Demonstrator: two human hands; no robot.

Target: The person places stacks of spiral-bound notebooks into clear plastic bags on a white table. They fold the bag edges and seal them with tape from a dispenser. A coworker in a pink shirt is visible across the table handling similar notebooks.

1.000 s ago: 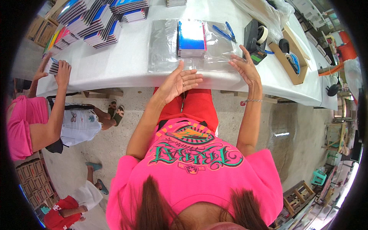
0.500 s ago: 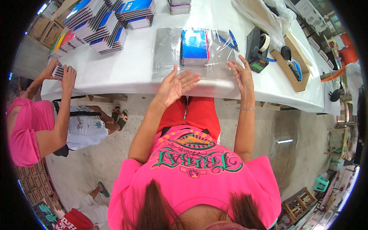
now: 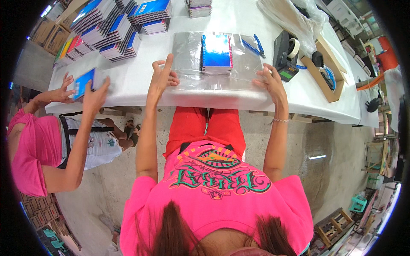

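A stack of blue-covered spiral notebooks lies on a clear plastic sheet on the white table in front of me. My left hand is at the sheet's near left edge, index finger stretched out and the others loosely bent. At the near right edge of the sheet, my right hand has its fingers apart and slightly curled. Both hands are close to the plastic, and no grip on it shows. Blue-handled pliers or cutters rest at the sheet's far right.
Right of the sheet stand a black tape dispenser and an open cardboard box. Notebook stacks fill the far left. A co-worker's hands hold a blue notebook at the table's left end. Plastic wrap lies far right.
My left hand has moved left, from before the notebooks to the sheet's left edge. My right hand has shifted slightly down. The co-worker's hands moved right with the notebook, its blue cover now showing.
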